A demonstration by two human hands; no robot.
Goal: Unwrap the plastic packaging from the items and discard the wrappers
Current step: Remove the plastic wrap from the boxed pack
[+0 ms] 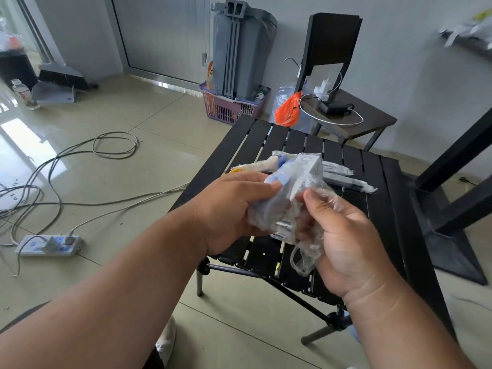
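Observation:
Above the black slatted table (378, 209) my left hand (234, 209) grips a small white and pale-blue box (303, 171) still partly covered in clear plastic wrap (306, 251). My right hand (343, 235) pinches the loosened wrap beside the box, and a crumpled tail of it hangs below my fingers. Behind the hands, several other wrapped items lie on the table: a whitish one with a yellow end (250, 166) on the left and dark, long ones (346, 177) on the right.
A power strip (48, 245) and loose cables (80, 166) lie on the tiled floor to the left. A purple basket (231, 107) with a grey bin stands at the wall. A chair (348, 113) with a charger and an orange bag (287, 110) stands behind the table.

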